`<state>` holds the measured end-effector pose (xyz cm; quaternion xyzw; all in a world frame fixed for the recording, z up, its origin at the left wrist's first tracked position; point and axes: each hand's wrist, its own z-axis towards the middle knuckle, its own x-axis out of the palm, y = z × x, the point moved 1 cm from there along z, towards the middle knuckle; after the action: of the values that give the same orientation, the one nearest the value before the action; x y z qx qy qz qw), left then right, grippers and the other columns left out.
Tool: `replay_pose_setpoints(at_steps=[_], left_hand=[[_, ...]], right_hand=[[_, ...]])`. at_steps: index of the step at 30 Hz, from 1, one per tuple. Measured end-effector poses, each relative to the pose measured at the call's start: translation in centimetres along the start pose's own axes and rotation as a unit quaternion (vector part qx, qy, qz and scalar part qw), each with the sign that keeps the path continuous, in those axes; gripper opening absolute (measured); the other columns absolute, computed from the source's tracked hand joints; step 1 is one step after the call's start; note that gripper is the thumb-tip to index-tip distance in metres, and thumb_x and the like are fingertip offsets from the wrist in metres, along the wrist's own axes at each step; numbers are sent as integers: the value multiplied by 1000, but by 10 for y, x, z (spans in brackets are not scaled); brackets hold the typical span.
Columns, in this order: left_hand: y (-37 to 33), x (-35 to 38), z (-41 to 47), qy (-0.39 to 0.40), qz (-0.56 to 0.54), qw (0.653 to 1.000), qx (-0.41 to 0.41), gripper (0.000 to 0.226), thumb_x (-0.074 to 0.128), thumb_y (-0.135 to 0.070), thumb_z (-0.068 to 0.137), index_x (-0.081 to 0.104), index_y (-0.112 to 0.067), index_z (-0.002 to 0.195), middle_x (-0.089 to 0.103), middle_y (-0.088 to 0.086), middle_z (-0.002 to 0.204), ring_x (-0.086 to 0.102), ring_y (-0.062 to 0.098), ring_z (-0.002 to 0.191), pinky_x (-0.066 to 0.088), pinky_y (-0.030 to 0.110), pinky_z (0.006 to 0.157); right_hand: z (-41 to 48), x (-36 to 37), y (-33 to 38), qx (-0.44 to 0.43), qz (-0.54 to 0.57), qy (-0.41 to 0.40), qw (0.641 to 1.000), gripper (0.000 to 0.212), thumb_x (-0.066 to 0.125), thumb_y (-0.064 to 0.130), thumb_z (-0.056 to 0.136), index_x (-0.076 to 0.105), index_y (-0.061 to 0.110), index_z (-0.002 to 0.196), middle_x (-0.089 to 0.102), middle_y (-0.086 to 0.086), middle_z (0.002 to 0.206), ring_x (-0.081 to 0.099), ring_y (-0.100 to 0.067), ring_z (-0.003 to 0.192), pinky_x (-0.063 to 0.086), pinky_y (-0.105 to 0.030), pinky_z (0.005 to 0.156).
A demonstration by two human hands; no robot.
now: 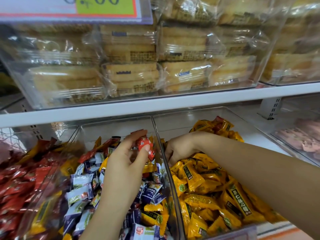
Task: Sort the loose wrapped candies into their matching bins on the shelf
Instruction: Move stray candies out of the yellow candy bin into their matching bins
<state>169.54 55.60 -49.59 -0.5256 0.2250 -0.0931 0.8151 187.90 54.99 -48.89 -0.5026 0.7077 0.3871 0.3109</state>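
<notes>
"Shelf board ran white above the middle bin, with biscuit packs stacked on it. Where was the candy?"

"My left hand pinched one red candy between thumb and fingertips, just above the middle bin's mixed heap."

"And the other hand?"

"My right hand reached into the yellow bin, just right of the middle bin, fingers bent down among the yellow candies by the divider. I couldn't tell whether it gripped any. Red sweets filled the bin left of the middle bin."
</notes>
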Motion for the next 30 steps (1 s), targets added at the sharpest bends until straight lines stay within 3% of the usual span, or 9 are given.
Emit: replay_pose_setpoints(at_steps=[3, 7, 10, 15, 17, 20, 25, 28, 30], left_hand=[[1, 0, 0, -3, 3, 1000, -1, 28, 59, -26, 89, 57, -51, 102, 68, -20, 98, 66, 4, 92, 54, 40, 87], [1, 0, 1, -2, 3, 1000, -6, 26, 59, -29, 88, 57, -51, 101, 68, -20, 98, 65, 5, 93, 54, 40, 88], [0, 0, 1, -1, 6, 1000, -6, 26, 58, -28, 89, 56, -51, 100, 67, -19, 99, 65, 5, 92, 54, 39, 87], [-6, 0, -1, 4, 20, 1000, 0, 30, 58, -26, 91, 53, -54, 101, 66, -19, 101, 65, 6, 91, 55, 34, 84], [-10, -3, -5, 5, 27, 1000, 10, 31, 58, -25, 91, 53, -53, 102, 66, -19, 102, 64, 4, 93, 54, 33, 85], [-22, -13, -16, -1, 43, 999, 27, 30, 58, -26, 91, 53, -50, 106, 63, -22, 103, 62, 0, 93, 52, 25, 83], [-39, -39, -40, -2, 106, 993, 51, 30, 58, -23, 92, 57, -38, 119, 66, -10, 99, 61, 5, 81, 53, 27, 73], [-45, -68, -61, -1, 144, 987, 71, 32, 59, -21, 92, 58, -37, 120, 67, -2, 100, 54, 3, 68, 41, 16, 59], [-48, -96, -75, -17, 162, 983, 80, 32, 59, -17, 92, 61, -31, 120, 64, -2, 89, 54, 9, 79, 39, 23, 61]], right_hand=[[-1, -1, 1, 0, -3, 14, 1000, 34, 55, 22, 94, 60, 11, 125, 58, -4, 128, 52, -18, 108, 33, -22, 83], [-6, -4, -4, -2, 23, -24, 999, 35, 61, 25, 90, 62, 16, 123, 60, 2, 124, 49, -7, 96, 35, -20, 81], [-15, -9, -10, -4, 71, -110, 991, 33, 65, 27, 87, 65, 19, 119, 64, 4, 113, 55, -6, 90, 42, -19, 75], [-45, -12, -14, 6, 112, -236, 965, 33, 62, 26, 89, 62, 23, 122, 58, 9, 117, 55, -11, 104, 43, -23, 85], [-62, -7, -13, -7, 137, -307, 942, 25, 66, 26, 86, 67, 25, 111, 62, 11, 109, 59, -8, 101, 46, -21, 86], [-89, 10, -5, -48, 222, -373, 899, 14, 72, 18, 81, 67, 29, 87, 66, 14, 86, 62, 0, 80, 46, -17, 73], [-132, 31, 37, -93, 258, -405, 872, 22, 70, 7, 81, 65, 28, 82, 60, 13, 70, 53, 7, 56, 39, -8, 58], [-143, 35, 78, -126, 262, -373, 881, 18, 67, 4, 83, 65, 22, 82, 61, 7, 73, 54, 3, 53, 42, -10, 54], [-139, 38, 111, -152, 247, -353, 890, 19, 66, 7, 83, 64, 25, 80, 62, 2, 74, 52, -4, 57, 43, -16, 56]])
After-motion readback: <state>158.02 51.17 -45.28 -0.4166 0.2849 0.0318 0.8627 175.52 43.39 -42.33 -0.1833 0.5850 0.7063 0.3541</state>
